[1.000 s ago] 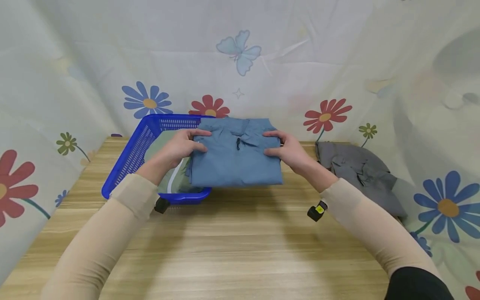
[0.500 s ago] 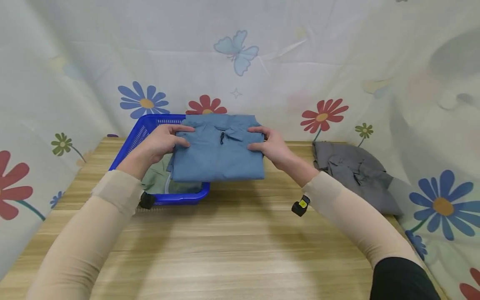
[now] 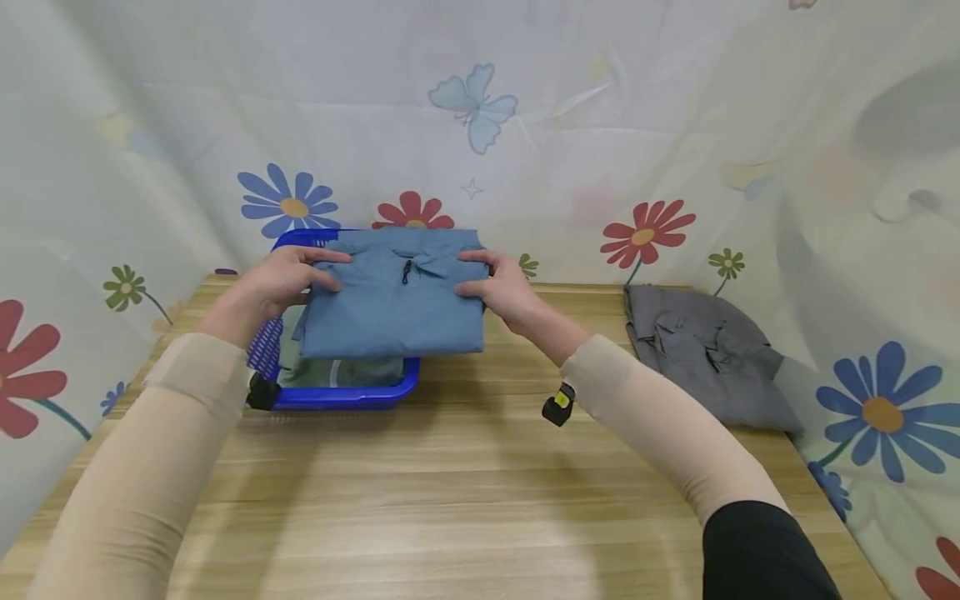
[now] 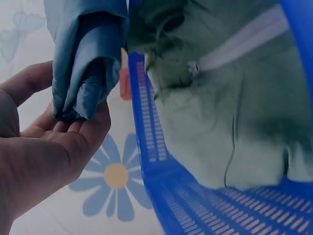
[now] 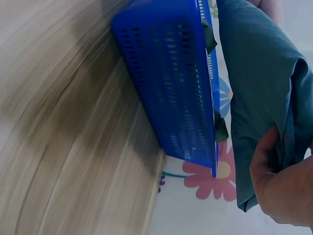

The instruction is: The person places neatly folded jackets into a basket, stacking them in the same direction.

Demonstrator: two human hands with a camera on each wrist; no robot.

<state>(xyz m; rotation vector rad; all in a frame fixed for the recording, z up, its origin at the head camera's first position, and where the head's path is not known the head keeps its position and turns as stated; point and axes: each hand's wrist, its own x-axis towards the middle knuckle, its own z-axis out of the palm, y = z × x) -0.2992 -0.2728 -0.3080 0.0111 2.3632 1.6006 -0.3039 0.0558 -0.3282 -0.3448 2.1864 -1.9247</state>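
A folded blue jacket with a small black zip pull at its collar is held level above the basket. My left hand grips its left edge, thumb on top and the other fingers underneath, as the left wrist view shows. On the opposite edge my right hand pinches the folded layers the same way. Below is the blue plastic basket, largely covered by the jacket in the head view. Inside it lies a folded green garment with a white zip. In the right wrist view the jacket hangs clear of the basket's rim.
A folded grey garment lies at the right end of the wooden table. Behind the table hangs a white curtain printed with flowers and a butterfly. Black wrist cameras sit below both sleeves.
Both hands have carried the blue jacket leftward, from the basket's right side to over it. More of the basket is now covered. The grey garment has stayed in place.
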